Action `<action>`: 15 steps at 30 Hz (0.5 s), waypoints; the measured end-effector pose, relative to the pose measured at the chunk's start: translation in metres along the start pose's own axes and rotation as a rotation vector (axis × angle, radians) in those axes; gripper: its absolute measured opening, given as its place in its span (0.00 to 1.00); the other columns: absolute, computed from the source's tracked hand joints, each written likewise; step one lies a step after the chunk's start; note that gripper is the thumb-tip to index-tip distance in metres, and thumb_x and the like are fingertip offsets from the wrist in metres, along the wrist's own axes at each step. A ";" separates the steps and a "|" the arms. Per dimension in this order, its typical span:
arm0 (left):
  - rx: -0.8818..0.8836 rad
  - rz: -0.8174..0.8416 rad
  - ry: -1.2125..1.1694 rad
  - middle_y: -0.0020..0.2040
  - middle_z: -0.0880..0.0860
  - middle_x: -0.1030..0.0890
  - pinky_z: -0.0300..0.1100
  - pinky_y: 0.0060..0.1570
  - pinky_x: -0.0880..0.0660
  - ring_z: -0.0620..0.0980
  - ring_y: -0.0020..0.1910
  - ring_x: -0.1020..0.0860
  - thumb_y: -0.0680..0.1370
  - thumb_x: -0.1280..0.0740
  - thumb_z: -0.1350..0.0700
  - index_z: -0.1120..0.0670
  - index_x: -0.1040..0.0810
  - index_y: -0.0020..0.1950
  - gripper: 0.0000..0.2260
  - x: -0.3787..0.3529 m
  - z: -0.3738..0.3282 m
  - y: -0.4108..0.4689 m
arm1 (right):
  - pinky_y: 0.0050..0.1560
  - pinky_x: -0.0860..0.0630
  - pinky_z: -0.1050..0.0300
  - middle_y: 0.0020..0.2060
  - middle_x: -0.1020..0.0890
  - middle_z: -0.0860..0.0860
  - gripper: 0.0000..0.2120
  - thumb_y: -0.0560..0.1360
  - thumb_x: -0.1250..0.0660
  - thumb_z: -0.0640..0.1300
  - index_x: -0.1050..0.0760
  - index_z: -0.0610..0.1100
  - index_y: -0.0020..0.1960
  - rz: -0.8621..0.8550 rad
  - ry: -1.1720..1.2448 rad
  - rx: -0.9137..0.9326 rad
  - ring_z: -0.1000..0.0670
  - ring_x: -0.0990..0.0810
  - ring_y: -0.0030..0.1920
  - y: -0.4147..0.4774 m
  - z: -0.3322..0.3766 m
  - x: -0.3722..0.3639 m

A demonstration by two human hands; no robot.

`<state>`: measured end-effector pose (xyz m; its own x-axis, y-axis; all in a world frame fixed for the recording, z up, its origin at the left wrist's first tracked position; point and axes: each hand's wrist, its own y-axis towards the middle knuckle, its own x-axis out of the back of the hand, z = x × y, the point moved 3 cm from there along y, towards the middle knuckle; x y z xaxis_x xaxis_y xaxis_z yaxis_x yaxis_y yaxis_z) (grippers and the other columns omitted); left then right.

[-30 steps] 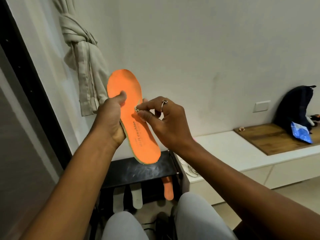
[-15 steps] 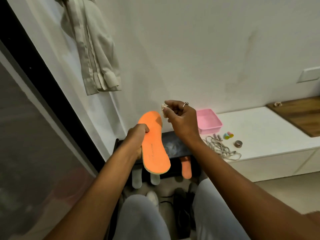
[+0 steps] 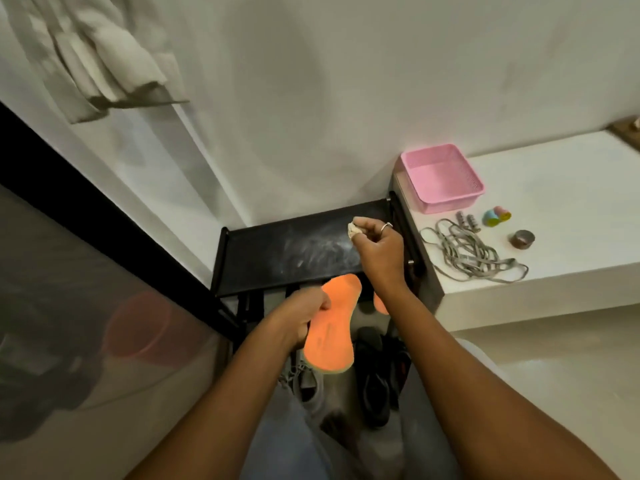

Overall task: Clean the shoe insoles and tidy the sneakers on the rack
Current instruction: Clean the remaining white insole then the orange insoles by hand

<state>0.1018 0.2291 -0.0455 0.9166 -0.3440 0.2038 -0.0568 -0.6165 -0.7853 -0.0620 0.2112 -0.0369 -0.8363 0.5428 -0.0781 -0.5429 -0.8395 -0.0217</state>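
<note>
Orange insole (image 3: 330, 344), print illegible, in left hand (image 3: 296, 318); wad (image 3: 353, 230) in right hand (image 3: 379, 251)

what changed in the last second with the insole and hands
The left hand lowered the orange insole from wall height to below the rack top. The right hand took its small wad off the insole, now above the rack top. Both grips are unchanged.
</note>
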 end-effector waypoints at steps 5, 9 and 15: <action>0.121 0.005 0.052 0.52 0.63 0.22 0.52 0.51 0.24 0.61 0.50 0.23 0.79 0.42 0.67 0.66 0.25 0.58 0.11 -0.019 0.035 0.071 | 0.50 0.20 0.63 0.46 0.15 0.53 0.07 0.76 0.27 0.43 0.18 0.47 0.54 -0.046 -0.011 -0.097 0.58 0.16 0.47 0.022 -0.042 -0.003; 0.191 -0.073 -0.043 0.58 0.65 0.21 0.58 0.54 0.22 0.63 0.54 0.22 0.79 0.41 0.64 0.66 0.29 0.68 0.17 -0.031 0.058 0.125 | 0.48 0.20 0.64 0.45 0.15 0.53 0.06 0.77 0.27 0.44 0.18 0.49 0.53 -0.058 -0.022 -0.118 0.58 0.17 0.46 0.037 -0.060 -0.005; 0.141 -0.165 -0.121 0.53 0.65 0.20 0.56 0.51 0.21 0.62 0.49 0.20 0.81 0.40 0.63 0.66 0.23 0.56 0.10 -0.047 0.056 0.228 | 0.47 0.20 0.66 0.45 0.15 0.55 0.06 0.76 0.27 0.43 0.17 0.49 0.53 -0.126 0.019 -0.145 0.58 0.16 0.47 0.075 -0.072 -0.011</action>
<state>0.0675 0.1441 -0.2673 0.9500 -0.1547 0.2712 0.1455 -0.5492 -0.8229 -0.0876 0.1407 -0.1093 -0.7597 0.6447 -0.0849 -0.6255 -0.7602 -0.1757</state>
